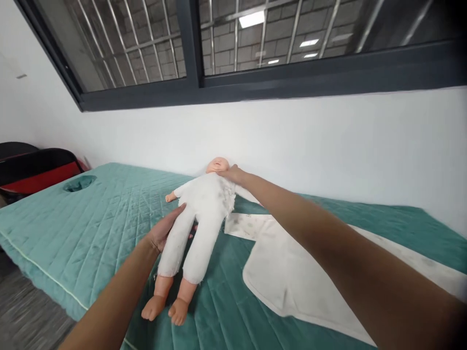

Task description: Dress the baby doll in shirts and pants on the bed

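Observation:
A baby doll (204, 194) with a white cloth body and bare plastic head, hands and feet lies on its back on the green quilted cover. Its head points toward the wall and its feet toward me. My left hand (170, 228) is wrapped round the doll's thigh, thumb on top and fingertips showing between the legs. At the doll's neck and shoulder is my right hand (229, 174), closed on it; some of its fingers are hidden. To the right, partly under my right forearm, a white cloth piece (280, 272) with a patterned band is spread flat.
The green quilted bed (109, 223) has a round hole near its far left corner. A white wall (292, 141) and a dark-framed window (200, 87) with bars rise behind it. Black and red chairs (44, 170) stand at the left.

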`<state>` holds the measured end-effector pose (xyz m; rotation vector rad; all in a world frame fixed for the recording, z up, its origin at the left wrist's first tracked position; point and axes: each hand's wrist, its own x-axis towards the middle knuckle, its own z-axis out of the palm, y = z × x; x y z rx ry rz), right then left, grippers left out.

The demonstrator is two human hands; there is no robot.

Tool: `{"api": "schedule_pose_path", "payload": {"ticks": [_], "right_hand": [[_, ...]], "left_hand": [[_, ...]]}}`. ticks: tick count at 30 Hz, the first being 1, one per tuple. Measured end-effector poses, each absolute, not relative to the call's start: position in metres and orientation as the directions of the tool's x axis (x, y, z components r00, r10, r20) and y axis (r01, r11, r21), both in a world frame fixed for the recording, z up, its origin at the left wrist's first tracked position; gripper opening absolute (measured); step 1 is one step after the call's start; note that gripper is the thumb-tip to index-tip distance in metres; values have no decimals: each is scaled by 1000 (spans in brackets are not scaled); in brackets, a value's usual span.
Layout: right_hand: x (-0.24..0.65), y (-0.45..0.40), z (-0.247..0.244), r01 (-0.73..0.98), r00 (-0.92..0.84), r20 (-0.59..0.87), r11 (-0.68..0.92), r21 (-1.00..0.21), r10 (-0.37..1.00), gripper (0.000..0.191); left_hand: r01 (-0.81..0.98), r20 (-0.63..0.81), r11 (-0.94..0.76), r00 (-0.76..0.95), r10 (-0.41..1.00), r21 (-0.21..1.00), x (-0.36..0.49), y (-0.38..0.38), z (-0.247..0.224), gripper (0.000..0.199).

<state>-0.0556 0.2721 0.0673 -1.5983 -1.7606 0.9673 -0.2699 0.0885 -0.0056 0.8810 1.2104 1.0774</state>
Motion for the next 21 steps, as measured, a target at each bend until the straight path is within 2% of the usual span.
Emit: {"api": "schedule_pose_path", "payload": {"ticks": [6, 9, 14, 17, 21], "right_hand": [[96, 210, 96, 634, -55, -111, -51, -772, 992, 95], [180, 170, 91, 679, 91, -147, -169, -714, 985, 102], [267, 119, 69, 688, 208, -130, -239, -685, 969, 107], [287, 116, 55, 695, 211, -118, -234, -680, 970, 102], [284, 136, 41, 724, 154, -67, -159, -671, 986, 97]], "left_hand": [[-211, -220, 259, 193, 956, 943, -152, 59, 1, 49], [-287, -161, 241, 278, 947, 927, -73, 40, -9, 53], [-317, -210, 378, 455, 865, 870, 21, 9, -14, 58], [-323, -244, 403, 434, 867, 856, 47, -1, -17, 59], [-363, -293, 401, 317, 902, 841, 59, -4, -25, 60]]}}
